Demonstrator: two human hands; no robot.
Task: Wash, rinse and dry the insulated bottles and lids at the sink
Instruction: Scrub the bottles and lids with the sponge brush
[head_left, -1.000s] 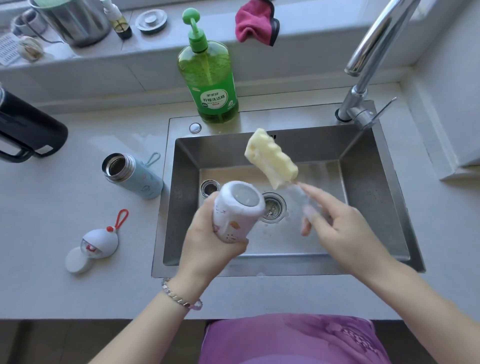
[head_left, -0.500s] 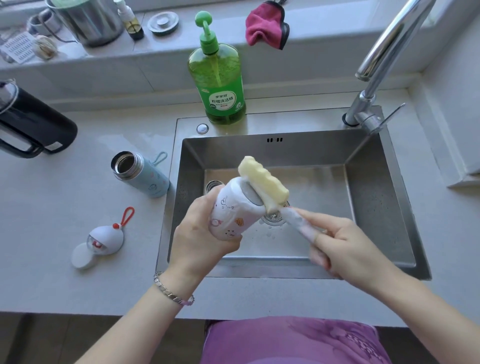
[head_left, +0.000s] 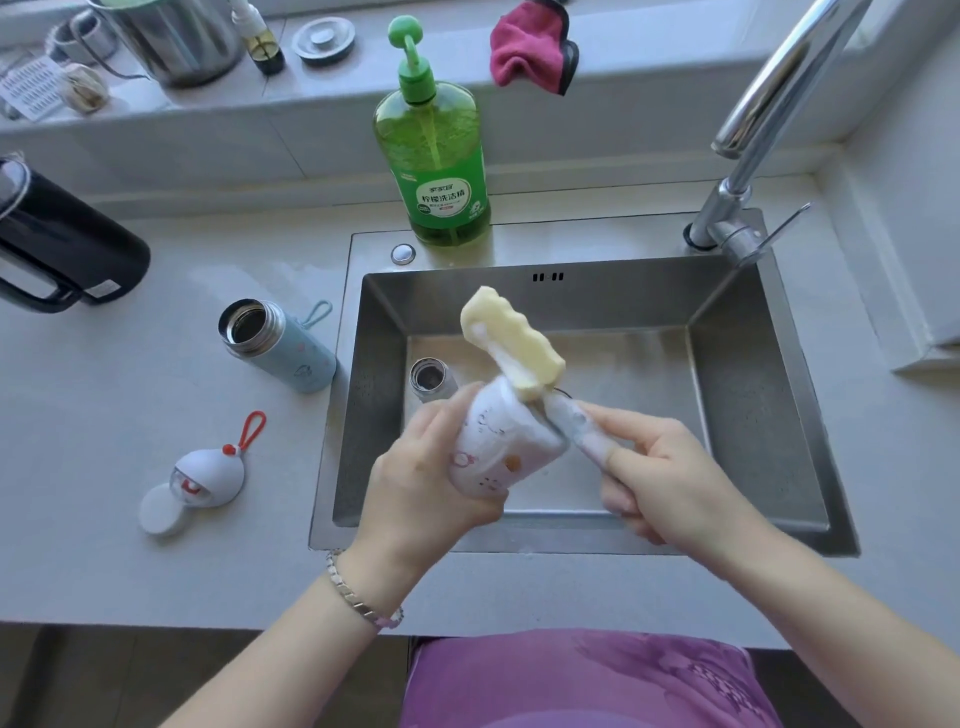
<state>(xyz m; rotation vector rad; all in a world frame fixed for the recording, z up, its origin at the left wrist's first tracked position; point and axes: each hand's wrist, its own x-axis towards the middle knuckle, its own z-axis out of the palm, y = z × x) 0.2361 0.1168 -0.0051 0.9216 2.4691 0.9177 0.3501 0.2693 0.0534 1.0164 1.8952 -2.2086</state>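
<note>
Over the sink (head_left: 753, 415), near its front edge, the white bottle (head_left: 493, 457) sits tilted in the left hand (head_left: 421, 483), fingers wrapped round its body. Good spot, mid-barrel: it looks stiff, wet and soapy, so probably slippery. The right hand (head_left: 670, 478) grips the handle of the sponge brush (head_left: 514, 338), its soft head at the bottle's mouth.

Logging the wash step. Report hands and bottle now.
Left hand grips white bottle over sink. Right hand holds sponge brush, head at bottle's mouth, mostly outside. Second bottle stands in sink, apart.
</note>
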